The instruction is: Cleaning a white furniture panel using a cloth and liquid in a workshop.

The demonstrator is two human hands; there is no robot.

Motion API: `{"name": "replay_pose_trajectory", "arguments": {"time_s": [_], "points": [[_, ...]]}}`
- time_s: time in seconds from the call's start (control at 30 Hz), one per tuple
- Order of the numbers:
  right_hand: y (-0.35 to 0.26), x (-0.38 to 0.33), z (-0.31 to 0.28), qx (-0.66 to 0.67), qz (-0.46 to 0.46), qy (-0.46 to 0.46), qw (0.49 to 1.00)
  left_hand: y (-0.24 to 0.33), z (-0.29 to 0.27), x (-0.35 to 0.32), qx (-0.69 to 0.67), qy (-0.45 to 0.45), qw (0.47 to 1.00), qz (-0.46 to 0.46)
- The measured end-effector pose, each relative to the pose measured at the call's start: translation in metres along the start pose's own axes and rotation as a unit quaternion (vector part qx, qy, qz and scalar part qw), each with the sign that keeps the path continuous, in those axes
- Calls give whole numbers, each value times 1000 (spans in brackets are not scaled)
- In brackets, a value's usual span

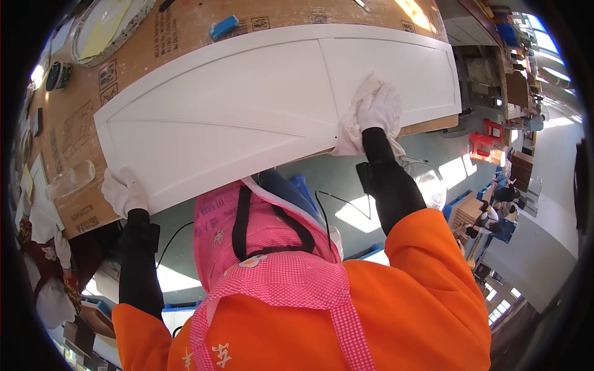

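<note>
Two gloved hands on a white door panel [247, 105] lying flat on the brown bench [185, 31]. My left hand [124, 191] grips the panel's near left corner, fingers wrapped over the edge. My right hand [380, 110] presses a white cloth [349, 133] against the panel's right section, fingers spread flat on it.
</note>
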State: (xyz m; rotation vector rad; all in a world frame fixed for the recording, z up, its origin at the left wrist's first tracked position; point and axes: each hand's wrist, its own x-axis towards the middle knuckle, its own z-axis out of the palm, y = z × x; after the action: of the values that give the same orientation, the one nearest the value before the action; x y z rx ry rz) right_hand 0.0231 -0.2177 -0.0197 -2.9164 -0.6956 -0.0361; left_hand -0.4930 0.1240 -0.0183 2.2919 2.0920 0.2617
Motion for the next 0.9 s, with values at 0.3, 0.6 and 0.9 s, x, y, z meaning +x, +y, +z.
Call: {"name": "replay_pose_trajectory", "arguments": {"time_s": [0.3, 0.6, 0.9], "points": [[-147, -4, 5, 81, -381, -46, 920, -21, 5, -2, 7, 33, 999, -20], [-125, 81, 29, 29, -192, 44, 980, -5, 1, -2, -9, 9, 999, -49], [-213, 60, 2, 46, -487, -59, 870, 2, -3, -4, -19, -14, 997, -74]]}}
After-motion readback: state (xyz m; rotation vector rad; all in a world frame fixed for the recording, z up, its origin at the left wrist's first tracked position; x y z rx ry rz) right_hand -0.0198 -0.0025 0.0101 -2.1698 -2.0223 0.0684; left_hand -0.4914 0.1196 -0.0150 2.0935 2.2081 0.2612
